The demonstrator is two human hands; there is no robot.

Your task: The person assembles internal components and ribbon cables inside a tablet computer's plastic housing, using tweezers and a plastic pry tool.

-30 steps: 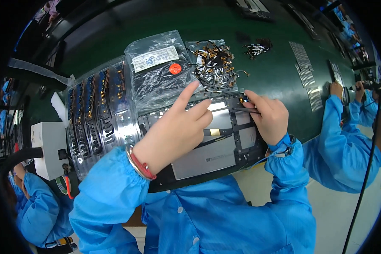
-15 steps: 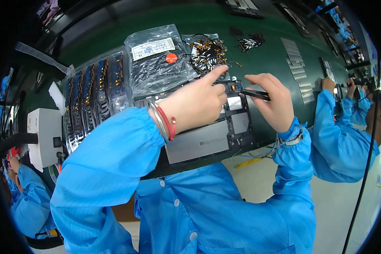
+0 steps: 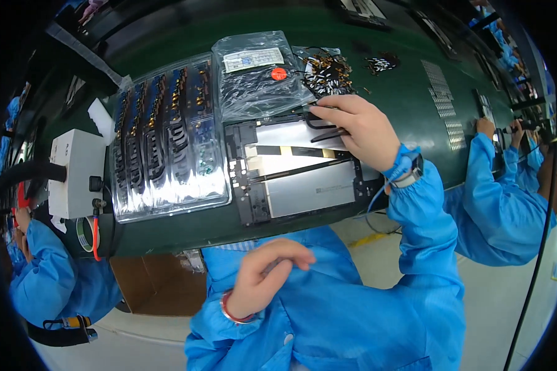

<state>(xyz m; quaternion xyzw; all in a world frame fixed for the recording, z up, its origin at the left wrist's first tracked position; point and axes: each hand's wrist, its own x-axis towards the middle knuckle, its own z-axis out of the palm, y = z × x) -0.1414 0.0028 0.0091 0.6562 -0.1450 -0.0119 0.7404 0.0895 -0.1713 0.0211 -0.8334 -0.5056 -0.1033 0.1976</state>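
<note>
My right hand [image 3: 365,133] reaches over the upper part of an opened flat electronic device [image 3: 254,216]. Its fingers are closed on black tweezers [image 3: 328,135], which point left across the silver panel. A thin black loop [image 3: 315,122] shows below the fingertips; I cannot tell if it is a cable. The device has a large grey battery [image 3: 312,193] along its near side and dark strips across its middle. My left hand [image 3: 266,272] hangs in front of my body, off the table's edge. Its fingers are curled, slightly blurred at the tips, with nothing visible in them.
Left of the device lies a clear plastic tray [image 3: 167,210] of small circuit parts. A clear bag [image 3: 254,93] and a pile of small cables [image 3: 328,71] lie behind. A white box [image 3: 74,173] stands left; rows of small metal pieces [image 3: 442,105] lie right. Co-workers [image 3: 495,204] sit either side.
My left hand has pulled back from the device toward my body and its pointing finger has curled. My right hand has moved left over the device with the tweezers. The view has shifted slightly.
</note>
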